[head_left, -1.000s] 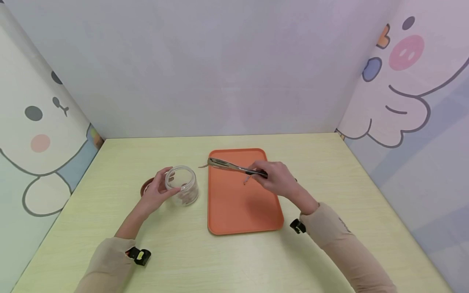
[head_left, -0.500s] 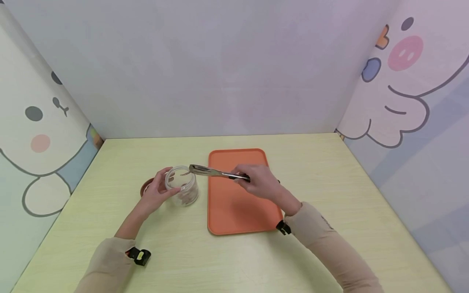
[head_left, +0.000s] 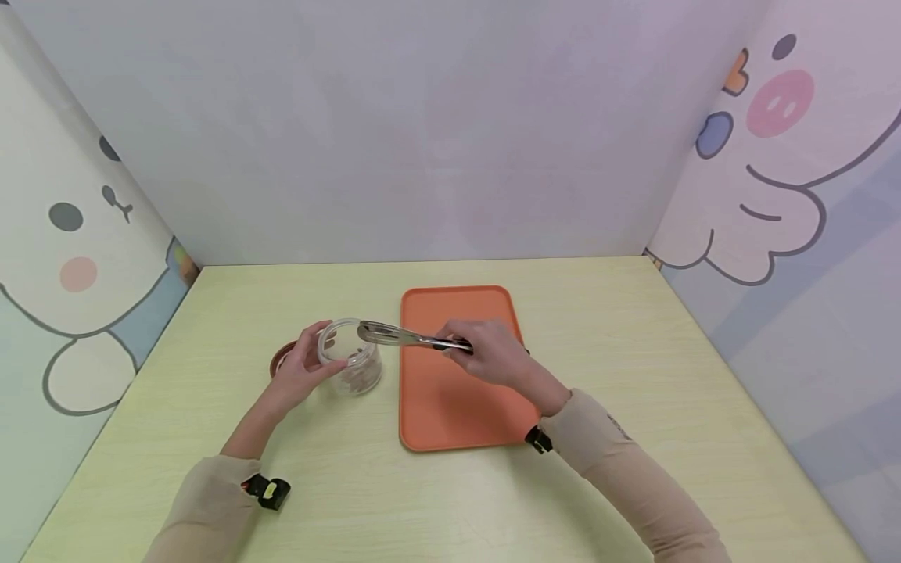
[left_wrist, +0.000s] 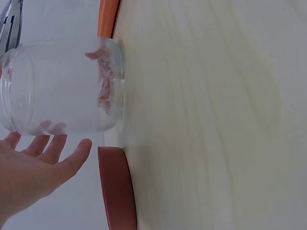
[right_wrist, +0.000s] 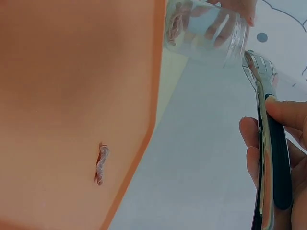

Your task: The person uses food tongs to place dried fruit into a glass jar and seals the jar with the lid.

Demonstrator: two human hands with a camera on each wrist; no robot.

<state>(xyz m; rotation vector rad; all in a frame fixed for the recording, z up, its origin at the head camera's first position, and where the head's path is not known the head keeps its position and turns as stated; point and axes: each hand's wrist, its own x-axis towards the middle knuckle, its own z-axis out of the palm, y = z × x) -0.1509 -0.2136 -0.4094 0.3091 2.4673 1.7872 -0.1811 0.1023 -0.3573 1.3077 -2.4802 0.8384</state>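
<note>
My left hand [head_left: 297, 378] grips a clear glass jar [head_left: 366, 374], thumb and fingers at its rim. Several shrivelled pinkish-brown pieces [left_wrist: 105, 79] lie at the jar's bottom in the left wrist view. Metal tongs [head_left: 396, 335] with black handles are held in my right hand [head_left: 494, 356], their tips over the right side of the jar's mouth. No piece shows between the tips. On the orange tray [head_left: 457, 418] one similar piece [right_wrist: 101, 164] appears in the right wrist view; in the head view my right hand hides it.
A reddish-brown round lid [left_wrist: 117, 191] lies on the pale wooden table [head_left: 338, 485], behind my left hand. The tray stands just right of the jar. Printed walls [head_left: 436, 156] enclose the table at the back and sides.
The tongs have moved left from over the tray to the jar's mouth. A thin piece that hung at their tips no longer shows there. My left hand and the jar have stayed still.
</note>
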